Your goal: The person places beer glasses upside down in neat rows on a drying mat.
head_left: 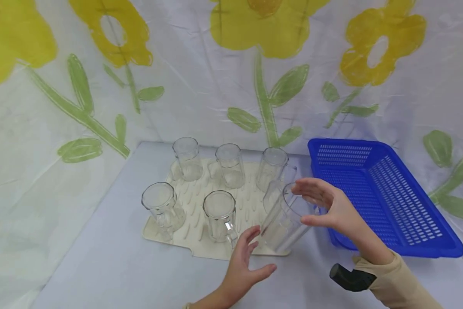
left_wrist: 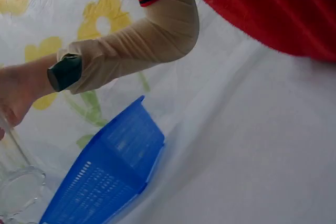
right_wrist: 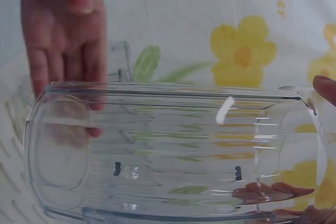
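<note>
My right hand grips a clear faceted glass mug near its rim, thumb on one side and fingers on the other. The mug is tilted, its base pointing down and left over the front right of a cream drying mat. In the right wrist view the mug lies across the picture. Close to its base, my left hand is open with thumb and fingers spread; I cannot tell whether it touches the glass. Several like mugs stand on the mat, the closest to that hand being the front middle mug.
A blue plastic basket with slotted walls stands at the right. Along the back of the mat are three mugs, including a back right mug. A front left mug also stands there. Behind the white table hangs a flowered sheet.
</note>
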`<state>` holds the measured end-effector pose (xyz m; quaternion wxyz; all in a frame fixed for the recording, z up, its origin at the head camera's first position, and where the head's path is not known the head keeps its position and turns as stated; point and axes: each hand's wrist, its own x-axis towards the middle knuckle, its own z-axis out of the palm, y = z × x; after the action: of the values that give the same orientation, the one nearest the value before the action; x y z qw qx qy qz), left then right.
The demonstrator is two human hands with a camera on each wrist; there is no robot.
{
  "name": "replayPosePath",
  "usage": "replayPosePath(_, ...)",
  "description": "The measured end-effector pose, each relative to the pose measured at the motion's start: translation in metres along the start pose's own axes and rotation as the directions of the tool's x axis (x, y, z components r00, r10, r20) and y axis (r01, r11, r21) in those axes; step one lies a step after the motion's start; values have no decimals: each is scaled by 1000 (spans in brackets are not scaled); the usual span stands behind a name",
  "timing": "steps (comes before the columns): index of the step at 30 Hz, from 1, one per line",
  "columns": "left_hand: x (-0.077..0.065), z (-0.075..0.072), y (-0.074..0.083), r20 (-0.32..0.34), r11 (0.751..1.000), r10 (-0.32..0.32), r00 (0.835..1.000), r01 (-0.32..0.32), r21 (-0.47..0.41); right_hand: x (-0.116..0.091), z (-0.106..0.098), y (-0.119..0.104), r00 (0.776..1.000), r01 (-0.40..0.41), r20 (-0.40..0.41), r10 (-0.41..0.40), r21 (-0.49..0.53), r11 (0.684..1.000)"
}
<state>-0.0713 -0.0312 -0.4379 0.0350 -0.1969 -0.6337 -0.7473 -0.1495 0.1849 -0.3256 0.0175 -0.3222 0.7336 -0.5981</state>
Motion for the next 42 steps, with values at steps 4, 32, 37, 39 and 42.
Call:
replayPosePath(4,0,12,-12,25,990,-141,990,141,-9,-1,1,-3,999,40,12,-40,32,999)
replayPosePath(32,19,16,-12,-1,937,-156,988,147,-317,-3,4,-2,998,52,18,-56,141,989)
replayPosePath(37,22,11,-6,5,938,-140,990,134,-318,-5,0,-3,994,89,41,-97,174,981)
replayPosePath(39,21,9,-2,8,938,-134,991,130,-321,-6,-2,-5,991,107,60,-118,166,980)
replayPosePath(42,22,4,4,10,943,-98,995,96,-318,-9,-6,-10,989,115,79,-126,128,985)
